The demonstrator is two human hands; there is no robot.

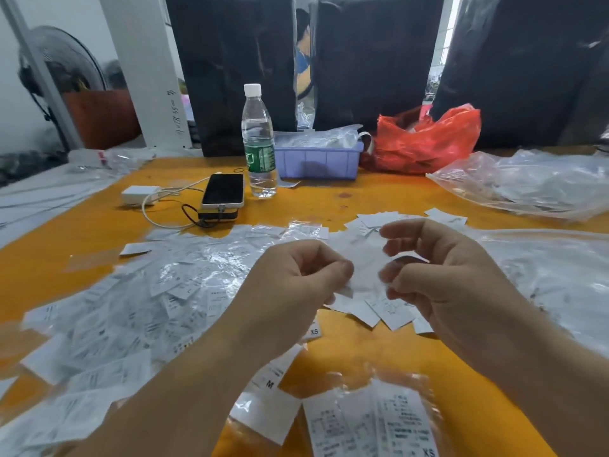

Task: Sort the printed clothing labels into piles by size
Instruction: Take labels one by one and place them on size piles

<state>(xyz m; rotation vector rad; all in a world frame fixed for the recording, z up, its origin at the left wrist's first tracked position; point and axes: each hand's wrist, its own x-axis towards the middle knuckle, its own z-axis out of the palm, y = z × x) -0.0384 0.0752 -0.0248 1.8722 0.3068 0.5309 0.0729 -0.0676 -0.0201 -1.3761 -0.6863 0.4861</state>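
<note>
Even, fairly bright indoor light falls from above, and daylight shows through gaps between the dark bundles (372,61) behind the table's far edge. Shadows on the orange table (362,196) are soft and faint. Glare glints off the crinkled plastic bags (204,275) toward the left edge. Both hands, the left hand (293,291) and right hand (438,278), are motion-blurred. Wide-angle distortion bends the white post (145,70), and the near corners smear.

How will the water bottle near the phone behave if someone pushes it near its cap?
The water bottle is tall and narrow and stands upright, so a high push would probably tip it. It looks mostly full, so it is likely fairly heavy. Being round, it may roll toward the phone once down.
</note>
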